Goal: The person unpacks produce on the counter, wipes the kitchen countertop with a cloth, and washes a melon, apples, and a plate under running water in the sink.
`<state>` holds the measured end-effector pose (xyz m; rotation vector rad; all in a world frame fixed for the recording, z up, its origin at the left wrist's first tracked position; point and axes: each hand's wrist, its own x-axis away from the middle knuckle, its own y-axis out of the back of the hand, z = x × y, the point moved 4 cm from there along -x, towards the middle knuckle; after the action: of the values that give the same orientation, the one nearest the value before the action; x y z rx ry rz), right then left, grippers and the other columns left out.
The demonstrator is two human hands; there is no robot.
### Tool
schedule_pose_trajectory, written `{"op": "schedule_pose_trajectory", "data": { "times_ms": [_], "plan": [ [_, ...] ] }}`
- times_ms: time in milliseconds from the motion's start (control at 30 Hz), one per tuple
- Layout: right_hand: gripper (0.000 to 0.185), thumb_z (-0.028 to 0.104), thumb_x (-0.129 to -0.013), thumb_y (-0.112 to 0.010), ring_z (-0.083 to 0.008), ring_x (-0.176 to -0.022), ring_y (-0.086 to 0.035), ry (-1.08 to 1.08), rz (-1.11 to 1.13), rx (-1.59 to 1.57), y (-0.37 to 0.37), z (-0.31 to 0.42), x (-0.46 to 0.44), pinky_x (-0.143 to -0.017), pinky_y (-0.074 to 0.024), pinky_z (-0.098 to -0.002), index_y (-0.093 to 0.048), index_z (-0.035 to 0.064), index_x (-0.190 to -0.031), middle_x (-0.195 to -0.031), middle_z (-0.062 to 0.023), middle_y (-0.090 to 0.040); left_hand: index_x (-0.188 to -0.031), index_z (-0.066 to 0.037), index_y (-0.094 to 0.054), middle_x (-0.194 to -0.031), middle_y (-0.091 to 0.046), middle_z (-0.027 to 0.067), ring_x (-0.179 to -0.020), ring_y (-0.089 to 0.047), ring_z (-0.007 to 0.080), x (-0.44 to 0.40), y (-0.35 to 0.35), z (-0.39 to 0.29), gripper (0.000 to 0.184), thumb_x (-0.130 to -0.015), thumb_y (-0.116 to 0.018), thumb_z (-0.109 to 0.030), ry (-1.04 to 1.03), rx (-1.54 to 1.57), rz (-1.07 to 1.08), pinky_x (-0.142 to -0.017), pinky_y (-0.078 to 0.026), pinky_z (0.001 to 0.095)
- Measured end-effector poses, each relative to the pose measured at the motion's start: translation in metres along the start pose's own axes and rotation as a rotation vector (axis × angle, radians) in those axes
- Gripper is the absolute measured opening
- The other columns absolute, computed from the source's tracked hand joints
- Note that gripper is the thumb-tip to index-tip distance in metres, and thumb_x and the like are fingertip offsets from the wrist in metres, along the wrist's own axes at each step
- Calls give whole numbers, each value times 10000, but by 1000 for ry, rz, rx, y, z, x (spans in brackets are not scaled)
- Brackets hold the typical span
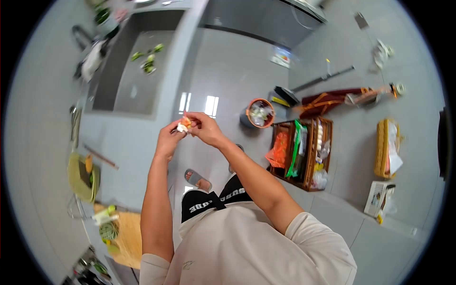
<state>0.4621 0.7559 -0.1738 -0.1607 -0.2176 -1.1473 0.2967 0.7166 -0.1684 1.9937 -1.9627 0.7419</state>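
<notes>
Near the counter's edge, my left hand (167, 139) and my right hand (205, 128) are raised close together. Between their fingertips is a small orange and white item (184, 124), too small to name for certain. Both hands have their fingers closed on it. To the left of the hands is the grey counter (128, 147). Beyond them lies the sink (128, 90), with several green vegetable pieces (149, 64) in it. On the floor to the right stands a bin (260, 113) with an orange rim and a plastic bag inside.
A brown rack (325, 156) holds bags at the right, with a yellow basket (381, 147) farther right. A green basket (83, 178) and a wooden cutting board (128, 237) are on the counter. A slippered foot (197, 179) is below my hands.
</notes>
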Motion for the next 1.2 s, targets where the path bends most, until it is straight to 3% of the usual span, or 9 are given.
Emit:
{"op": "schedule_pose_trajectory", "data": {
  "times_ms": [233,300,367,400,567,667,767,1000,1200],
  "plan": [
    [535,-96,-909,-660,-102,-823,-646,-85,-423,-65,278,-68,63,-735,-578,-257,-578,-13,-1430,-1034,-32,-636,-1432,0,-607,-1245,-690,86,-1090,-659,149,-136,-275,51,526,-917,-704,45,52,-161,392,-958,-528,288],
    [479,-46,-952,-640,-125,-885,-670,-102,-441,-51,345,-95,69,-798,-571,-269,-588,-7,-1426,-1091,-46,-671,-1435,2,-605,-1221,-697,85,-1057,-661,130,-174,-336,81,535,-910,-697,55,77,-139,447,-925,-523,267],
    [443,0,-960,-627,-148,-938,-677,-58,-529,102,400,-117,72,-879,-568,-304,-619,2,-1403,-1105,-56,-695,-1506,-6,-532,-1297,-664,98,-1128,-635,143,-212,-378,115,608,-920,-675,70,149,-144,462,-965,-505,274],
    [415,40,-988,-614,-212,-1031,-708,-164,-516,161,422,-118,75,-956,-546,-327,-620,0,-1401,-1194,-116,-738,-1568,-7,-444,-1381,-622,116,-1208,-607,176,-229,-391,135,678,-927,-641,94,205,-87,418,-1012,-481,290],
    [377,138,-1017,-655,-176,-1032,-693,-265,-563,327,489,-202,82,-921,-543,-324,-643,6,-1370,-1174,-124,-754,-1576,1,-419,-1417,-609,131,-1257,-594,210,-274,-418,195,640,-964,-592,70,277,-261,339,-1045,-469,313],
    [387,146,-1014,-668,-171,-1053,-694,-304,-513,259,486,-203,83,-929,-546,-320,-643,-9,-1368,-1168,-109,-749,-1522,-1,-501,-1404,-628,129,-1245,-594,193,-268,-412,175,514,-1012,-571,2,277,-249,344,-1055,-471,328],
    [398,122,-1012,-657,-178,-1089,-700,-289,-407,95,455,-166,52,-971,-546,-316,-628,-29,-1379,-1190,-94,-732,-1482,24,-539,-1428,-623,136,-1266,-602,202,-235,-390,86,452,-1036,-576,-40,237,-204,208,-1079,-471,336],
    [400,83,-973,-689,-166,-1043,-700,-141,-18,70,311,-55,-82,-929,-562,-294,-636,-33,-1352,-1220,-110,-722,-1473,30,-542,-1426,-635,156,-1350,-585,216,-182,-207,-17,447,-1029,-571,-10,-14,-54,-180,-1133,-442,322],
    [340,94,-966,-692,-143,-935,-677,39,250,158,157,21,-158,-859,-553,-296,-674,-3,-1291,-1063,-55,-729,-1431,14,-581,-1377,-660,143,-1311,-610,206,-128,-54,-55,400,-1036,-602,-44,-165,60,-410,-1109,-457,324]
  ]
}}
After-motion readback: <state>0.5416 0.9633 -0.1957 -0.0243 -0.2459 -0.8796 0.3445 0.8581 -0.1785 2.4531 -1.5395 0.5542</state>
